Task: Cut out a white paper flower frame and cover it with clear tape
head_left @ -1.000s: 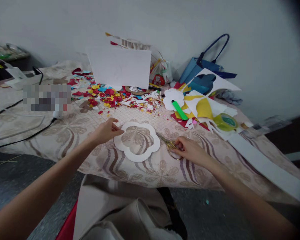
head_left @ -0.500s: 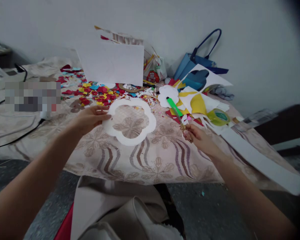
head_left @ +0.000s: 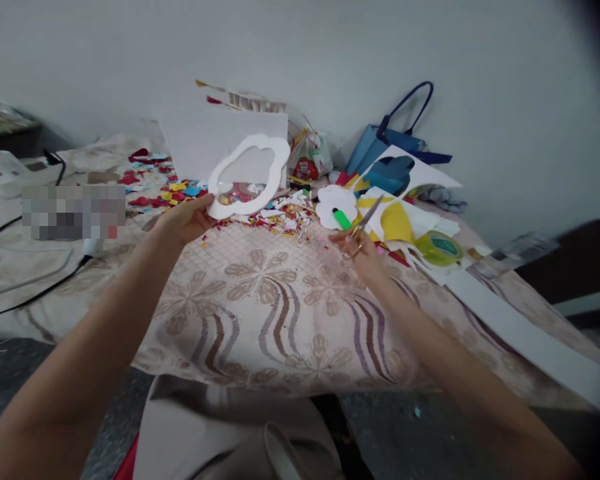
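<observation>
My left hand (head_left: 193, 217) pinches the lower left edge of a white scalloped paper ring (head_left: 280, 157), which is raised and tilted above the table. In my right hand (head_left: 357, 250) are scissors (head_left: 370, 212), their blades pointing up and to the right. A green marker (head_left: 341, 219) with a black end lies just beyond that hand, beside a white flower-shaped paper piece (head_left: 330, 201).
Colourful paper scraps (head_left: 180, 191) spread over the back of the patterned tablecloth (head_left: 260, 313). Behind them stands a white sheet (head_left: 190, 143). To the right are a blue bag (head_left: 367, 147), yellow-green tape (head_left: 439, 247) and a long white strip (head_left: 520, 333). Cables lie left.
My left hand has lifted and tilted the ring off the cloth. My right hand has moved left and up, with the scissors now turned to point up and right.
</observation>
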A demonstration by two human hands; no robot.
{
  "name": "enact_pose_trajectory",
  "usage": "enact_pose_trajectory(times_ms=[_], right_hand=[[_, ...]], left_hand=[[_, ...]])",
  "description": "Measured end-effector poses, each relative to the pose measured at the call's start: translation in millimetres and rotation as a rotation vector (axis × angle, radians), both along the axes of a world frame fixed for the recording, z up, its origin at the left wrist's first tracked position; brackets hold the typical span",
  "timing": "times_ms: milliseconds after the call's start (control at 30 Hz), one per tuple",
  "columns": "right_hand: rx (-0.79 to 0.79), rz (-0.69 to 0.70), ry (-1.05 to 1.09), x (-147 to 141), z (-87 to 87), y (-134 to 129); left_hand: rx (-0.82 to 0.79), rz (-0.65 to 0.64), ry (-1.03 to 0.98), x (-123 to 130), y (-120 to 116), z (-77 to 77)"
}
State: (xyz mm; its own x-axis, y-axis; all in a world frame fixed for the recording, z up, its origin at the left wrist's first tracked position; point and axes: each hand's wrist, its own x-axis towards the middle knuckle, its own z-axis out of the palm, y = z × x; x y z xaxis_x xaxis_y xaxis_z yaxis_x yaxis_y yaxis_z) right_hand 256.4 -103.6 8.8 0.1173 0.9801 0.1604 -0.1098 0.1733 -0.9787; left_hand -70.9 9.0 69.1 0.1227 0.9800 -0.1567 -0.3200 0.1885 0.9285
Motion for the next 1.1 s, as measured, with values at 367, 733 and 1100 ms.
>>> enact_pose_trajectory(times_ms=[367, 733, 1100], right_hand=[[-0.034, 0.001, 0.04, -23, -10.7, 68], [-0.045, -0.077, 0.161, 0, 8.7, 50], [-0.226, -0.009, -0.024, -2, 0.5, 45]], left_hand=[[0.016, -0.051, -0.133, 27, 46, -22.9], [-0.033, -0.351, -0.013, 29, 32, -35.7], [-0.085, -0.437, 0.057, 33, 21, -34.4]])
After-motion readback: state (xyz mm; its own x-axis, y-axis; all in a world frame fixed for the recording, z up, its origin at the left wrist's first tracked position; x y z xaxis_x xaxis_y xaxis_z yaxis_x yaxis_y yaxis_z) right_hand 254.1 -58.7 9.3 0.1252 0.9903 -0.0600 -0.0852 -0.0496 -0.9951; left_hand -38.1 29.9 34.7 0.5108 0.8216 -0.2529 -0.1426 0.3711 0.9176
